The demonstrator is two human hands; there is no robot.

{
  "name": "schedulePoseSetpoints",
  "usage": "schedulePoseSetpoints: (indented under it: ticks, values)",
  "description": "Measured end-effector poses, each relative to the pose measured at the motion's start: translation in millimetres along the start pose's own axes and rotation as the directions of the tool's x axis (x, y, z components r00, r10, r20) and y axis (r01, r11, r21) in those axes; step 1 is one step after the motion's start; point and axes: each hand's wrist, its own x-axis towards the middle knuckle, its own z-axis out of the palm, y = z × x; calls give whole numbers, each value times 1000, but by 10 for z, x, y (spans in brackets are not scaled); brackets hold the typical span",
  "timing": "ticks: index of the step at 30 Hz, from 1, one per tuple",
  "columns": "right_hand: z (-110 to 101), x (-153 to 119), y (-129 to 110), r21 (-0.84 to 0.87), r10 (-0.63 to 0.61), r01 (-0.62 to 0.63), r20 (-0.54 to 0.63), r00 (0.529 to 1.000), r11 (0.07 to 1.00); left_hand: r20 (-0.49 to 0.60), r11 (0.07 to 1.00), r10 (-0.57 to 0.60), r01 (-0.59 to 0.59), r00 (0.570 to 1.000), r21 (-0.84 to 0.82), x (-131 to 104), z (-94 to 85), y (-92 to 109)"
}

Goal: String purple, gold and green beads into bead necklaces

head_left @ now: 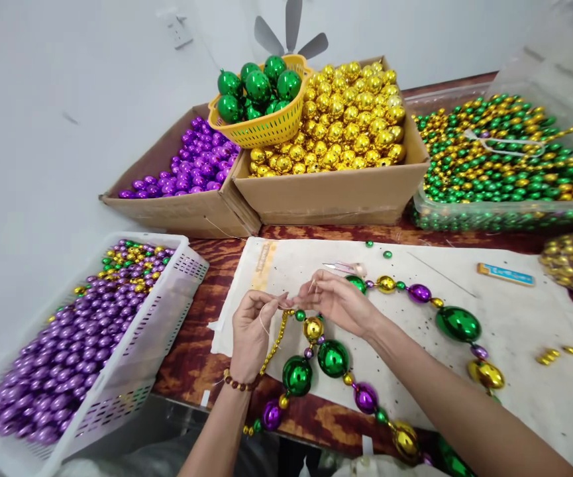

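Left hand (259, 324) pinches thin cord (261, 319) beside bead string (333, 358); right hand (338, 299) curled, grip unclear
Bead string seems light, slick; limp cord likely best pinched close by it

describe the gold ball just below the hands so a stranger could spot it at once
Find the white cloth on the table, then the left hand and right hand over it. Just below them, above two large green balls in the picture, is the shiny gold ball, far bigger than the small gold beads to its left.
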Motion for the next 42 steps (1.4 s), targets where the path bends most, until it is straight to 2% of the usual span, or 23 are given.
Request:
schedulePoseSetpoints:
  ticks: [2,4,10,13,16,18,20,21,23,25,28,31,33,37,42]
  values:
    - [9,41,48,-59,2,-2,-11,1000,998,25,994,-51,54,998,-94,20,29,-3]
    - [-12,74,88,-133,-12,8,-26,1000,991,65,986,-111,118,992,-118,38,34,-10]
    - [-129,105,143,-385,10,1,25,1000,923,160,963,-230,202,960,177,52,-25,-69]
    - [-121,116,50,-457,8,19,57,998,889,181,952,-251,209,951,222,97,-82,-67]
    - [-32,149,-177,-517,-10,68,114,993,853,210,954,-253,207,944,216,189,-126,-5]
    - [63,194,-336,-655,-73,164,164,984,738,282,958,-249,194,927,209,255,-121,53]
    - [147,261,-445,-820,-140,250,207,968,514,363,961,-255,192,896,201,310,-89,103]
    - [170,300,-479,-875,-158,264,218,963,406,390,959,-264,196,882,205,332,-67,121]
    - [147,383,-520,-929,-145,240,206,968,280,396,953,-278,197,875,231,366,-24,142]
    - [15,457,-558,-961,-104,173,153,983,215,353,949,-269,184,896,256,394,4,142]
    - [-331,536,-648,-999,-50,-22,-24,998,38,289,949,-246,169,925,265,433,19,114]
    - [-647,580,-723,-962,37,-209,-219,975,-177,232,958,-212,156,949,239,477,29,51]
    - [-755,594,-725,-926,95,-243,-280,955,-289,178,967,-198,162,964,198,506,43,-4]
    - [-795,586,-653,-903,159,-183,-261,952,-389,98,963,-265,260,959,68,537,83,-102]
    - [-852,519,-614,-914,122,-132,-192,974,-383,11,956,-292,292,956,-27,531,137,-144]
